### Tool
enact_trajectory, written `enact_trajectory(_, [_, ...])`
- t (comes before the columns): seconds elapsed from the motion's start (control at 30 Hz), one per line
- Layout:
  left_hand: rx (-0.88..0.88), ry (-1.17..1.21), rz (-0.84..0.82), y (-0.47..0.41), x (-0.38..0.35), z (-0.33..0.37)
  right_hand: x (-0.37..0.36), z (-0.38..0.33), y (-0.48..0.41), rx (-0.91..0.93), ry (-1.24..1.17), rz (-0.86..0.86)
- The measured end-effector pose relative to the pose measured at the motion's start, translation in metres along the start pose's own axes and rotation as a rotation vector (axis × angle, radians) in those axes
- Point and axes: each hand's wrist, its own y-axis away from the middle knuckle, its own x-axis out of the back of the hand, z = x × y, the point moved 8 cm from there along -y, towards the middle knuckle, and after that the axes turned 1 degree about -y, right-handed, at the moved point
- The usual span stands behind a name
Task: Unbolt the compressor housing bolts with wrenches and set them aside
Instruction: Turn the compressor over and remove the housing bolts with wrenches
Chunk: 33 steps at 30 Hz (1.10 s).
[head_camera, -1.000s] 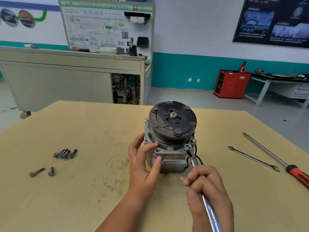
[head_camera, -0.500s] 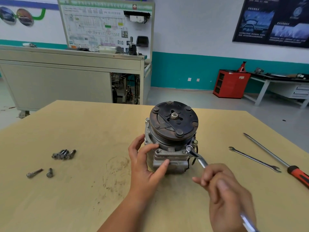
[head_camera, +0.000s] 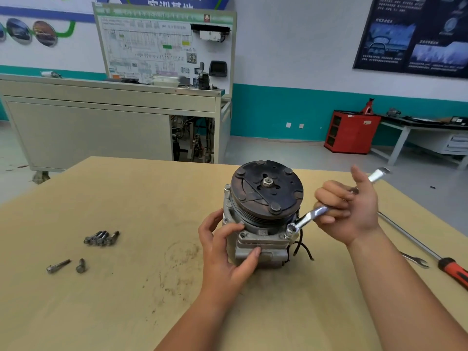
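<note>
The grey compressor [head_camera: 260, 239] with its dark round clutch plate stands upright in the middle of the wooden table [head_camera: 126, 287]. My left hand [head_camera: 225, 254] grips the housing's left front side. My right hand [head_camera: 349, 209] holds a shiny wrench [head_camera: 307, 218] at the compressor's right, thumb raised. The wrench's ring end sits on a housing bolt [head_camera: 288, 230] at the right front corner, and its handle points up and to the right. Several removed bolts [head_camera: 101, 238] lie in a cluster at the left, with two more bolts [head_camera: 66, 266] nearer the left front.
A second wrench [head_camera: 415, 260] and a long screwdriver with a red handle [head_camera: 453, 272] lie on the table at the right. Beyond the table stand a grey training bench, a red cabinet and another workbench.
My right hand swung the wrench handle from the near side round to the far right, counter-clockwise about the bolt. My left hand kept its grip on the housing.
</note>
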Motion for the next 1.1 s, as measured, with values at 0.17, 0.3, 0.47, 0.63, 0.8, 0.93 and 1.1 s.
enact_trajectory(0.17, [-0.003, -0.009, 0.018, 0.000, 0.000, -0.002, -0.021, 0.009, 0.068, 0.340, -0.276, -0.338])
enact_trajectory(0.3, [0.009, -0.004, 0.013, 0.000, -0.001, -0.002, -0.035, 0.031, 0.099, 0.846, 0.600, 0.258])
enact_trajectory(0.47, [-0.011, -0.010, 0.018, 0.003, 0.000, -0.002, -0.078, 0.074, 0.111, 1.039, 1.258, 0.374])
enact_trajectory(0.63, [-0.022, -0.010, 0.024, 0.002, 0.001, -0.002, -0.073, 0.088, 0.107, 0.962, 1.343, 0.448])
enact_trajectory(0.8, [-0.001, -0.012, 0.022, 0.003, 0.001, -0.003, -0.077, 0.088, 0.103, 0.862, 1.378, 0.491])
enact_trajectory(0.93, [0.029, -0.025, -0.010, 0.001, -0.001, -0.003, -0.050, 0.047, 0.099, 0.719, 0.829, 0.348])
enact_trajectory(1.1, [0.022, -0.031, -0.021, -0.001, -0.001, -0.003, -0.006, 0.007, 0.047, 0.219, 0.091, 0.006])
